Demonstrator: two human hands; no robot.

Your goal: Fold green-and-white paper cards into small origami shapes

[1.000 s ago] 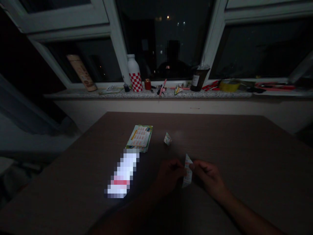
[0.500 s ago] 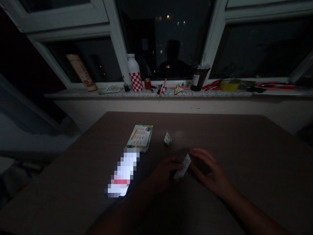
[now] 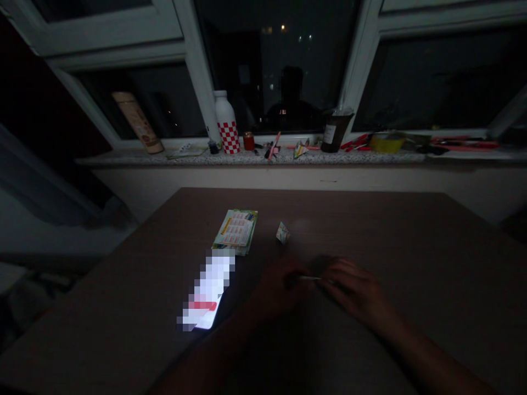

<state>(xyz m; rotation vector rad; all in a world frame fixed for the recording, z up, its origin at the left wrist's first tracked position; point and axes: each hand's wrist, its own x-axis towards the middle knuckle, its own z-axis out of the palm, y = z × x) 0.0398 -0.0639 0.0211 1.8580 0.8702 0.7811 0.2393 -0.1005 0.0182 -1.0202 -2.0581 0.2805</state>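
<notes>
My left hand (image 3: 282,285) and my right hand (image 3: 354,285) meet over the dark table (image 3: 391,230). Between them is a folded piece of paper (image 3: 309,278), turned edge-on so that it shows as a thin pale line. My left fingers close on its left end; the right thumb and fingers pinch its right end. Just beyond my hands stands a small folded paper shape (image 3: 282,233). To the left lies a stack of printed paper sheets (image 3: 235,229), and nearer me a lit phone (image 3: 208,291) with its screen blurred out. The left hand is in deep shadow.
On the windowsill (image 3: 255,159) stand a tan bottle (image 3: 138,122), a white bottle with red checks (image 3: 227,123), a small red jar (image 3: 248,141), a dark drink cup (image 3: 335,130) and a roll of yellow tape (image 3: 387,144). Pens and another folded paper (image 3: 301,149) lie there too.
The folded paper has turned from showing its printed face to edge-on. My right hand, earlier apart with fingers spread, has closed on the paper's right end.
</notes>
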